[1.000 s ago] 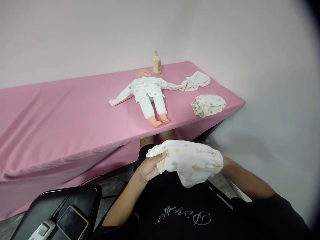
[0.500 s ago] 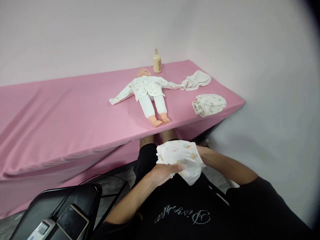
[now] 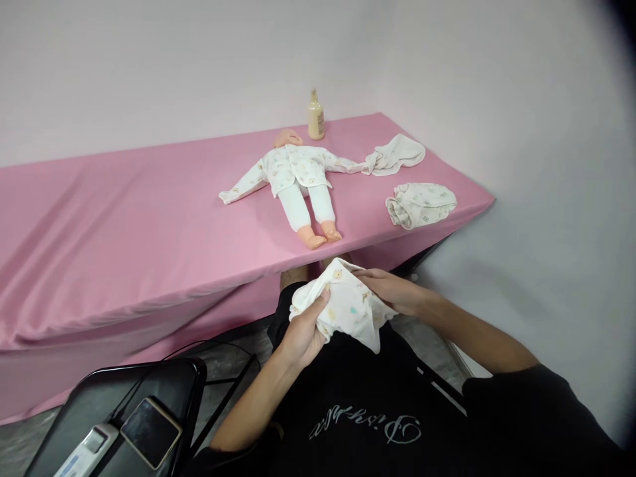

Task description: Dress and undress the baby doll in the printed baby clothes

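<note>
Above my lap I hold a small white baby garment (image 3: pixel 348 305) printed with little bears and coloured spots. Its exact cut is hard to tell because it is bunched up. My left hand (image 3: pixel 305 331) is closed on its left side, thumb on top and fingers underneath. At the upper right edge, my right hand (image 3: pixel 390 288) grips the cloth, with its fingertips partly hidden in the folds. Beyond my hands, a baby doll (image 3: pixel 298 169) lies on its back on the pink-covered table (image 3: pixel 163 218), in a printed white jacket and white trousers, feet towards me.
A pump bottle (image 3: pixel 316 118) stands behind the doll. To the right lie a white cloth piece (image 3: pixel 400 152) and a folded printed garment (image 3: pixel 422 204). At lower left, a black chair (image 3: pixel 183 377) carries a phone (image 3: pixel 152 432) and a white device (image 3: pixel 89 450) with cables.
My right hand has come partly out of the garment and now grips its upper right edge. My left thumb has shifted up and left, and the cloth has folded into a peak.
</note>
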A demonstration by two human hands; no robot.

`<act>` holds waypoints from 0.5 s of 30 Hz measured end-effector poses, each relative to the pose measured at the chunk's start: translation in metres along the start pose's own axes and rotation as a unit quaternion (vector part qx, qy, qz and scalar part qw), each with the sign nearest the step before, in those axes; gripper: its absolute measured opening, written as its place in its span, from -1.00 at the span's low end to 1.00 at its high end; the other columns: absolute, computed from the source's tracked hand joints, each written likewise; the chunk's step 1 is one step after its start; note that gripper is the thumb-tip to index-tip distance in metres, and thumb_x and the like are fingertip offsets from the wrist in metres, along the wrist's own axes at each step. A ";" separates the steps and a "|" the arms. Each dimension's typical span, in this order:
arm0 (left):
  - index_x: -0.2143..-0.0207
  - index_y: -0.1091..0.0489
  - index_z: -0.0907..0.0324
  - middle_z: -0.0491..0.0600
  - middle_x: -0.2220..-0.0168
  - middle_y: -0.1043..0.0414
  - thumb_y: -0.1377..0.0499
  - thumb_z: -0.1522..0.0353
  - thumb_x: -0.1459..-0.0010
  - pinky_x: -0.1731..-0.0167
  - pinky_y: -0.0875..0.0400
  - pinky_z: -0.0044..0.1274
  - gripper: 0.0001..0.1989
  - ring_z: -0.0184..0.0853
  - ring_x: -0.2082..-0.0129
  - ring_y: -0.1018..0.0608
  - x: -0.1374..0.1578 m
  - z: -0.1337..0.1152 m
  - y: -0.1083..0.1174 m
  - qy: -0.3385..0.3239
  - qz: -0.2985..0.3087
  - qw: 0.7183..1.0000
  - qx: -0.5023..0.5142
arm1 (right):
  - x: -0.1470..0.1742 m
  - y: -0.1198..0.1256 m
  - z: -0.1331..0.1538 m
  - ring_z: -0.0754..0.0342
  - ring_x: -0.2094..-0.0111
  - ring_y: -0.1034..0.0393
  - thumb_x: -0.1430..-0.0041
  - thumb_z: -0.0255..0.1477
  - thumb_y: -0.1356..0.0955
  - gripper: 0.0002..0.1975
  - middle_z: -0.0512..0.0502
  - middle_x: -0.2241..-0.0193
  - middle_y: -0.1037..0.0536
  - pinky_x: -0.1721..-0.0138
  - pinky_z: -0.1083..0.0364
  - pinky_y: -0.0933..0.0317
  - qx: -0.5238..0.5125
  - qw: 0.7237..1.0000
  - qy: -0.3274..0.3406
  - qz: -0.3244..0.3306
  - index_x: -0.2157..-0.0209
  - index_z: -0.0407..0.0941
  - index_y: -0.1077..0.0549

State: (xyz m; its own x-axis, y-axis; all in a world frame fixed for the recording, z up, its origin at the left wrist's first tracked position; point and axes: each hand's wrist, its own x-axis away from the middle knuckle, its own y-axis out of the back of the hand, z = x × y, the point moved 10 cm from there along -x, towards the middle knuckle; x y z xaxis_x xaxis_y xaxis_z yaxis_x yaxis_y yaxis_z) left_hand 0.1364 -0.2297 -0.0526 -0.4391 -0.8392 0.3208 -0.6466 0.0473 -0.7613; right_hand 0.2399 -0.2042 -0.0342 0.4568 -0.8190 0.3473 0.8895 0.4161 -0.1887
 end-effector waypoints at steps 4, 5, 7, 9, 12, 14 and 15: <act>-0.16 -0.42 0.29 0.17 -0.09 -0.53 -0.27 0.33 -0.28 -0.26 -0.37 -0.32 -0.58 -0.10 -0.15 -0.54 -0.003 -0.002 -0.001 0.006 0.026 1.000 0.004 | 0.017 -0.003 0.033 0.02 0.02 -0.47 -0.33 -0.19 -0.35 -0.53 -0.12 -0.04 -0.55 -0.01 0.03 -0.37 0.058 0.993 0.102 0.002 -0.21 -0.02 -0.43; -0.17 -0.41 0.29 0.17 -0.09 -0.52 -0.26 0.32 -0.29 -0.26 -0.37 -0.33 -0.56 -0.10 -0.15 -0.54 -0.004 0.000 -0.002 0.008 0.028 1.000 0.007 | 0.020 -0.007 0.037 0.01 0.03 -0.46 -0.35 -0.18 -0.34 -0.51 -0.12 -0.04 -0.54 0.00 0.01 -0.38 0.103 0.987 0.122 -0.003 -0.25 -0.01 -0.38; -0.17 -0.41 0.27 0.15 -0.09 -0.53 -0.26 0.31 -0.29 -0.26 -0.38 -0.35 -0.56 -0.12 -0.15 -0.54 -0.005 0.001 -0.003 0.011 0.028 0.999 0.013 | 0.023 -0.016 0.043 -0.02 0.00 -0.42 -0.40 -0.20 -0.29 -0.51 -0.14 -0.06 -0.50 -0.04 -0.04 -0.36 0.203 0.965 0.167 -0.020 -0.29 -0.02 -0.32; -0.13 -0.45 0.26 0.12 -0.05 -0.56 -0.28 0.31 -0.27 -0.23 -0.41 -0.36 -0.59 -0.13 -0.12 -0.56 -0.005 0.001 -0.002 0.013 0.024 1.000 0.013 | 0.027 -0.031 0.048 -0.07 -0.09 -0.36 -0.44 -0.26 -0.23 -0.58 -0.19 -0.08 -0.46 -0.14 -0.09 -0.29 0.313 0.922 0.224 -0.026 -0.24 -0.06 -0.35; -0.03 -0.51 0.29 0.13 0.02 -0.59 -0.32 0.32 -0.23 -0.14 -0.49 -0.36 -0.65 -0.12 -0.03 -0.61 -0.005 0.000 0.001 0.015 0.013 1.000 -0.001 | 0.031 -0.055 0.048 -0.13 -0.21 -0.23 -0.45 -0.35 -0.20 -0.71 -0.27 -0.08 -0.42 -0.22 -0.17 -0.20 0.472 0.834 0.287 -0.010 -0.07 -0.11 -0.43; 0.03 -0.53 0.30 0.14 0.06 -0.60 -0.33 0.34 -0.21 -0.08 -0.53 -0.35 -0.69 -0.13 0.04 -0.64 -0.005 -0.001 0.007 0.012 -0.006 1.000 -0.007 | 0.032 -0.064 0.045 -0.14 -0.24 -0.20 -0.44 -0.36 -0.23 -0.72 -0.29 -0.09 -0.42 -0.25 -0.20 -0.18 0.528 0.794 0.301 0.004 -0.06 -0.11 -0.43; 0.06 -0.54 0.31 0.14 0.08 -0.61 -0.33 0.36 -0.21 -0.06 -0.54 -0.35 -0.72 -0.14 0.06 -0.65 -0.005 -0.003 0.011 0.008 -0.017 1.000 -0.006 | 0.033 -0.066 0.044 -0.13 -0.25 -0.20 -0.44 -0.35 -0.24 -0.70 -0.28 -0.11 -0.42 -0.26 -0.21 -0.17 0.538 0.785 0.307 0.013 -0.10 -0.10 -0.42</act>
State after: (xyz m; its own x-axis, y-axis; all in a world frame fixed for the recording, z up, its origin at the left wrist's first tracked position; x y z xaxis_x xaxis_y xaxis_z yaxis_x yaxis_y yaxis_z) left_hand 0.1295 -0.2236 -0.0604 -0.4267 -0.8319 0.3548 -0.6691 0.0265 -0.7427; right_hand 0.1970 -0.2412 0.0303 0.6782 -0.7031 -0.2138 0.5245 0.2593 0.8110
